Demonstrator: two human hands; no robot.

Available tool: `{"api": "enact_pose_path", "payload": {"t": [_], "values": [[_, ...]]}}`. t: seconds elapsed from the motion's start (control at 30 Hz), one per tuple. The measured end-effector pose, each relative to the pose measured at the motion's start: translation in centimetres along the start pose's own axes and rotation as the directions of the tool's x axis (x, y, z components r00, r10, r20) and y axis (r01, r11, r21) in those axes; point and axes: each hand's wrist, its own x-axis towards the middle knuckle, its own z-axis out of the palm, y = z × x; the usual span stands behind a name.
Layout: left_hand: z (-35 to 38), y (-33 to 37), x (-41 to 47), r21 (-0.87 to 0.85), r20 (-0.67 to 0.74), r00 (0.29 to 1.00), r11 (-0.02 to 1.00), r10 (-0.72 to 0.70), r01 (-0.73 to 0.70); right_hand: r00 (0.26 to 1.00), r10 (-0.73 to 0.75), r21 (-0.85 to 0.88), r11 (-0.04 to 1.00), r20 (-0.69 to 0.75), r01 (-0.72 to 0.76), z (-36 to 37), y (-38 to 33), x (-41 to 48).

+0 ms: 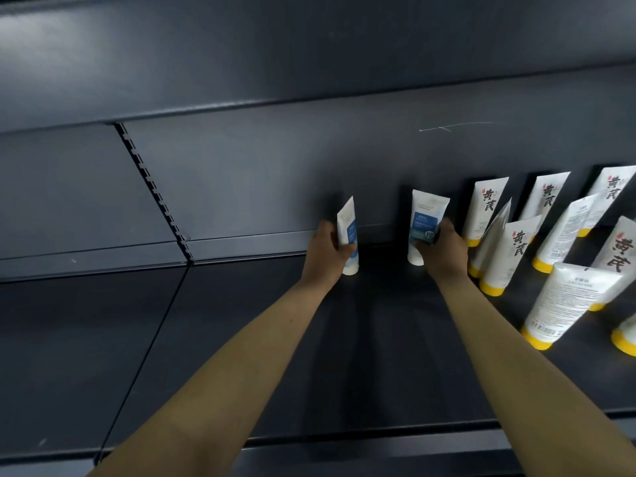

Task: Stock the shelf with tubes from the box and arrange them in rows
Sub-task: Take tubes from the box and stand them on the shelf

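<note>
Two white tubes with blue labels stand cap-down at the back of the dark shelf (361,339). My left hand (325,251) grips the left blue-label tube (347,232) from its left side. My right hand (444,251) grips the right blue-label tube (425,225) from its right side. Both tubes are upright with their white caps at or just above the shelf surface. The box is out of view.
Several white tubes with yellow caps (495,256) stand in rows on the right part of the shelf, close beside my right hand. One of them (571,308) leans at the front right. A slotted upright (155,191) splits the back panel at left.
</note>
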Motion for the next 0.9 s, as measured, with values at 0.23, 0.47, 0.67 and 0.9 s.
{"api": "enact_pose_path", "payload": {"t": [0.23, 0.47, 0.67, 0.9], "values": [[0.1, -0.1, 1.8, 0.069, -0.035, 0.999, 0.997, -0.025, 0.027, 0.999, 0.006, -0.004, 1.000, 0.049, -0.006, 0.2, 0.1, 2.2], [0.1, 0.0, 3.7, 0.122, -0.059, 0.997, 0.992, -0.039, 0.046, 0.997, 0.044, -0.001, 0.999, 0.059, -0.043, 1.0, -0.5, 3.0], [0.0, -0.4, 3.7, 0.137, -0.059, 0.998, 0.990, -0.034, 0.042, 0.991, 0.089, -0.042, 0.995, 0.105, -0.085, 1.1, -1.3, 3.2], [-3.7, 1.0, 2.1, 0.340, 0.228, 0.966, 0.940, -0.121, 0.038, 0.981, 0.111, -0.213, 0.974, 0.162, -0.075, -1.3, -3.2, 1.0]]}}
